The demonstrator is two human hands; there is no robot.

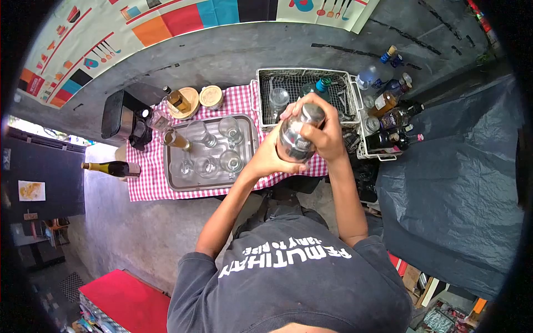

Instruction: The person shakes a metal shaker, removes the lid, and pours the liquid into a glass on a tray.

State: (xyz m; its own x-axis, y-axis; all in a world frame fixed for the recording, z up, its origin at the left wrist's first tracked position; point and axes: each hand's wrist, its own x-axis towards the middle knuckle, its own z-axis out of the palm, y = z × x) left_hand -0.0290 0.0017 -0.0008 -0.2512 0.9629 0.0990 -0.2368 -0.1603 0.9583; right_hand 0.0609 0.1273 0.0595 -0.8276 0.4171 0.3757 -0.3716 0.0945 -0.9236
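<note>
Between my two hands is a metallic cocktail shaker (297,137), tilted, with its rounded cap up near the right fingers. My left hand (267,154) wraps its lower left side. The fingers of my right hand (326,132) curl round its upper part. Both hands are in front of the near edge of a white wire basket (305,72), which holds a clear glass (278,97) and a bottle with a blue-green top (323,84). To the left, a brown tray (251,129) carries several clear glasses and one glass of amber liquid (176,140).
The tray lies on a red-checked cloth (147,186). Behind it stand an amber bottle (179,102) on a wooden board and a lidded jar (211,97). A dark-green bottle (114,168) and a black appliance (119,116) are left. Several bottles fill a right-hand rack (383,157).
</note>
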